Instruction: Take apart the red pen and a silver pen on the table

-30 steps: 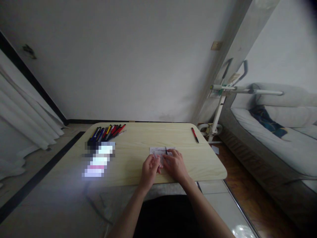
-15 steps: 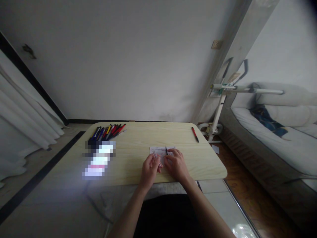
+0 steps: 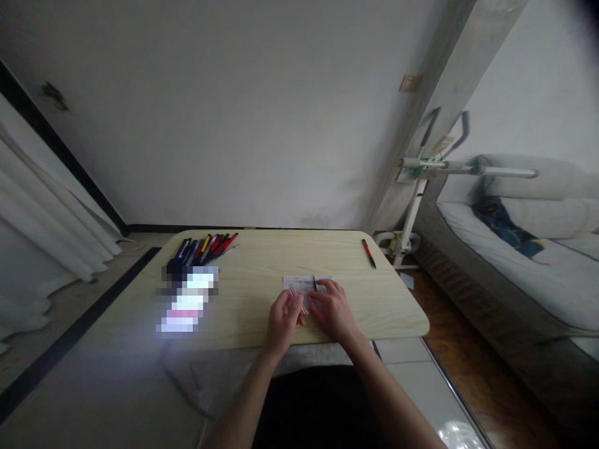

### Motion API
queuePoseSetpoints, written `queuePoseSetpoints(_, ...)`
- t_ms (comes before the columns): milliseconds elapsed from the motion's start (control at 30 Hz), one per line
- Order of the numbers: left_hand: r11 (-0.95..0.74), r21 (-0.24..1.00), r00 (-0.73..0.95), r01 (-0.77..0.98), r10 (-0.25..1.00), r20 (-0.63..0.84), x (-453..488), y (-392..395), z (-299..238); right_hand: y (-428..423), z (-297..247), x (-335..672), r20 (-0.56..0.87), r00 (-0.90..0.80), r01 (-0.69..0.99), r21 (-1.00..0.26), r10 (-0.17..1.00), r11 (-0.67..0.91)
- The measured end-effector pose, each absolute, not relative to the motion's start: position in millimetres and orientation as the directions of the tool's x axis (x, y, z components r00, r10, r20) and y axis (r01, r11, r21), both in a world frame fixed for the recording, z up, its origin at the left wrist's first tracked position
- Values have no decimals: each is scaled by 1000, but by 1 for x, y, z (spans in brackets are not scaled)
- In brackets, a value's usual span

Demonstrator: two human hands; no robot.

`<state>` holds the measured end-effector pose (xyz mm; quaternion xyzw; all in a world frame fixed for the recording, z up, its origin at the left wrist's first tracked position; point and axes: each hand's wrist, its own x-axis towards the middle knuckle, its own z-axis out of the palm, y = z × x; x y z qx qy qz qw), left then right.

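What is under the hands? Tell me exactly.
A white paper lies on the table there; only its far edge shows. The left hand grips thin pale rods, and a thin dark stick pokes out by the right hand. The paper's near part is covered.

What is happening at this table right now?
A person works at a light wooden table, both hands close together over a small white paper. The left hand pinches a few thin pale sticks, perhaps pen refills. The right hand rests on the paper beside a thin dark piece. A bunch of pens lies far left, and one red pen far right.
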<state>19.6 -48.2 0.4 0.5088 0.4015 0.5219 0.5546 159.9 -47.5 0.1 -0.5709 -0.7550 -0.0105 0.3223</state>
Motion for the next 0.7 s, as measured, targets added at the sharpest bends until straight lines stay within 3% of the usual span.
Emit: queuePoseSetpoints(700,-68,982,137,-178,986,93,19,-48,1,-47,-3,161,517,-137,862,-357,845,359)
